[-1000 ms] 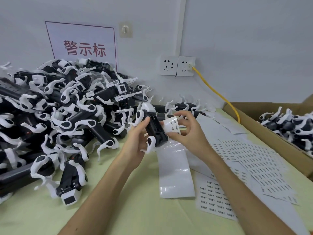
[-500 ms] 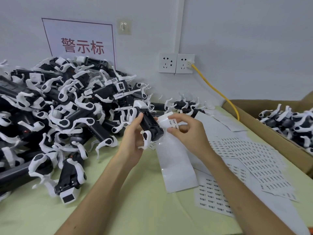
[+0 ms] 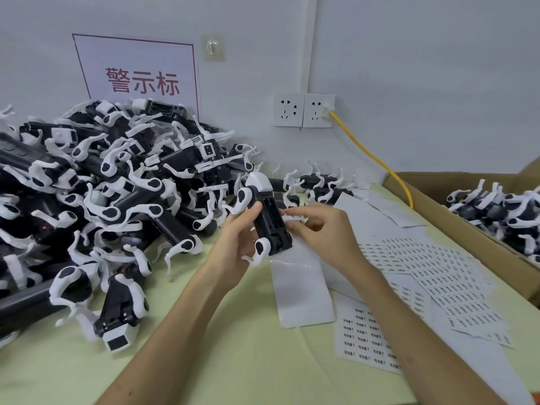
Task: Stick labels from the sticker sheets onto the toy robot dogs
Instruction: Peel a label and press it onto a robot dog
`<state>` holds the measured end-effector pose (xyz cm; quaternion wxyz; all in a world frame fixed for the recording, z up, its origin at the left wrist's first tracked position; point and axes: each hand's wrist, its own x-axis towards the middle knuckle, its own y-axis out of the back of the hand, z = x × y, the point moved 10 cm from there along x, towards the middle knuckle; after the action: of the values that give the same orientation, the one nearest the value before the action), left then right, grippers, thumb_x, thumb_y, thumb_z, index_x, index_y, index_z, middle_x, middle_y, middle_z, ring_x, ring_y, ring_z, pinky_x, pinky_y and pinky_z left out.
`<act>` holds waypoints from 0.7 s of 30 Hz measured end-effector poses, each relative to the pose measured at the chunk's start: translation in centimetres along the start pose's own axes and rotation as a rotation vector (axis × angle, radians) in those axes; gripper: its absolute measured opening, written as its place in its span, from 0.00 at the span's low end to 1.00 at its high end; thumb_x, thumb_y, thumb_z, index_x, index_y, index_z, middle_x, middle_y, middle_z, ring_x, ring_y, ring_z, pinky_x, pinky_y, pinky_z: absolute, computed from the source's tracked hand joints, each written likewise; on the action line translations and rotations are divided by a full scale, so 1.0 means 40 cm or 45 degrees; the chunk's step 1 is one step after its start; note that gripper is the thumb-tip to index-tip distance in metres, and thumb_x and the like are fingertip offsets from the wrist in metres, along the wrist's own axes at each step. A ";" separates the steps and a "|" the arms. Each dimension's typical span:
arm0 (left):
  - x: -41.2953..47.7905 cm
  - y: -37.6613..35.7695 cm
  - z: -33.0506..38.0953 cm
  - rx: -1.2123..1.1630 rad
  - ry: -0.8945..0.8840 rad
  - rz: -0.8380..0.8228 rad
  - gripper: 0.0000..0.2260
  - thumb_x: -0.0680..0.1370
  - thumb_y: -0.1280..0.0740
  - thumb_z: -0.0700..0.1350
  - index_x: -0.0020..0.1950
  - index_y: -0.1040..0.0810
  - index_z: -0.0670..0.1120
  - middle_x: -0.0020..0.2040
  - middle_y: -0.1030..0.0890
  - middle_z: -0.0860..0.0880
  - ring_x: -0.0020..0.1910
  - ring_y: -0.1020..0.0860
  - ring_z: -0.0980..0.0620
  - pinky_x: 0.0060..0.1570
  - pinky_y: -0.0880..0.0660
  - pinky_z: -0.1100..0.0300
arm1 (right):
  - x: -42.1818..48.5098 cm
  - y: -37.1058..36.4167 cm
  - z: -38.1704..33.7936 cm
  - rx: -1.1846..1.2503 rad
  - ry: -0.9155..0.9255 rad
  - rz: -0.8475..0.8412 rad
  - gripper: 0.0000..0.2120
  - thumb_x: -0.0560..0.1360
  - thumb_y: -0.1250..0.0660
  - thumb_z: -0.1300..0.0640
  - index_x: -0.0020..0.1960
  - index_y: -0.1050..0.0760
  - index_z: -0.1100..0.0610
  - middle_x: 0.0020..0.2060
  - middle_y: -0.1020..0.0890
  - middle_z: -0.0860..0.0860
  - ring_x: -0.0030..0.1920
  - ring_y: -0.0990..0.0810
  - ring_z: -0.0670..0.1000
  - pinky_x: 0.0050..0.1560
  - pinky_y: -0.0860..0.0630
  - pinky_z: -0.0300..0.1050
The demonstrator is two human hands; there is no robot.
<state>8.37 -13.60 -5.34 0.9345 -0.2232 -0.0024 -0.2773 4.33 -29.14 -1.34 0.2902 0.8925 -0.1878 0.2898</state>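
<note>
Mid-frame, the left hand point(image 3: 233, 244) curls its fingers point(image 3: 250, 210) round a dog point(image 3: 267, 217). The right hand point(image 3: 324, 229) pinches a blurred label point(image 3: 294, 219) against it.

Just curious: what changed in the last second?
The right hand brought its small white printed label in against the black-and-white plastic toy dog, now mostly hidden. The left hand still grips that dog. The heaped toy dogs and white sticker sheets lie as before.
</note>
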 end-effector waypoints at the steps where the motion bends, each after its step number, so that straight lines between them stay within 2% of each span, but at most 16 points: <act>1: 0.001 0.001 -0.001 0.002 -0.002 -0.006 0.31 0.79 0.34 0.55 0.72 0.30 0.34 0.68 0.24 0.31 0.68 0.24 0.32 0.60 0.23 0.45 | 0.001 -0.001 0.000 -0.012 0.008 -0.008 0.11 0.73 0.22 0.60 0.55 0.13 0.54 0.33 0.22 0.39 0.30 0.28 0.44 0.37 0.33 0.31; 2: 0.001 0.000 0.000 0.010 -0.005 -0.011 0.30 0.79 0.34 0.55 0.72 0.30 0.34 0.66 0.21 0.33 0.66 0.23 0.33 0.59 0.23 0.47 | 0.002 -0.003 -0.001 -0.026 0.020 -0.021 0.11 0.73 0.22 0.60 0.55 0.13 0.53 0.34 0.23 0.41 0.31 0.28 0.45 0.38 0.33 0.33; 4: -0.001 -0.003 0.001 0.034 -0.009 -0.026 0.30 0.78 0.34 0.56 0.72 0.28 0.36 0.64 0.19 0.34 0.60 0.19 0.38 0.49 0.19 0.54 | 0.001 -0.010 -0.006 -0.051 0.062 -0.058 0.13 0.74 0.23 0.60 0.56 0.14 0.48 0.35 0.22 0.45 0.32 0.29 0.47 0.38 0.33 0.35; 6: -0.002 -0.006 -0.002 0.061 0.000 -0.038 0.30 0.78 0.34 0.56 0.73 0.28 0.37 0.67 0.23 0.32 0.58 0.20 0.40 0.42 0.21 0.59 | 0.001 -0.017 -0.009 -0.037 0.100 -0.095 0.16 0.75 0.24 0.60 0.57 0.17 0.41 0.37 0.19 0.49 0.33 0.27 0.50 0.37 0.32 0.36; 9: 0.002 -0.002 -0.003 0.065 -0.002 -0.025 0.29 0.78 0.33 0.55 0.72 0.27 0.37 0.69 0.23 0.33 0.59 0.20 0.40 0.47 0.20 0.55 | -0.001 -0.023 -0.004 -0.064 0.132 -0.123 0.13 0.77 0.26 0.58 0.57 0.16 0.44 0.41 0.15 0.52 0.33 0.26 0.49 0.36 0.32 0.34; 13: 0.003 0.000 -0.003 0.096 -0.017 -0.016 0.25 0.78 0.33 0.53 0.69 0.24 0.38 0.62 0.17 0.39 0.58 0.19 0.43 0.53 0.20 0.48 | -0.003 -0.031 0.009 -0.130 0.110 -0.138 0.06 0.79 0.28 0.59 0.52 0.12 0.54 0.44 0.13 0.51 0.33 0.26 0.48 0.37 0.35 0.33; 18: 0.005 0.002 -0.005 0.108 -0.022 -0.011 0.25 0.77 0.32 0.53 0.69 0.23 0.38 0.65 0.19 0.37 0.58 0.18 0.42 0.54 0.19 0.47 | -0.009 -0.023 0.021 -0.030 -0.011 -0.093 0.06 0.80 0.29 0.58 0.52 0.12 0.53 0.42 0.13 0.47 0.33 0.24 0.45 0.35 0.34 0.33; 21: 0.007 -0.003 -0.006 0.142 -0.032 -0.022 0.26 0.78 0.33 0.52 0.70 0.25 0.36 0.66 0.20 0.35 0.61 0.20 0.37 0.63 0.25 0.36 | -0.008 -0.013 0.023 0.001 -0.078 -0.053 0.07 0.80 0.30 0.58 0.48 0.12 0.53 0.40 0.12 0.48 0.32 0.25 0.41 0.34 0.32 0.36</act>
<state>8.52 -13.93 -5.50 0.9430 -0.1739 -0.0314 -0.2819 4.73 -29.25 -2.38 0.2899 0.9048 -0.1780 0.2563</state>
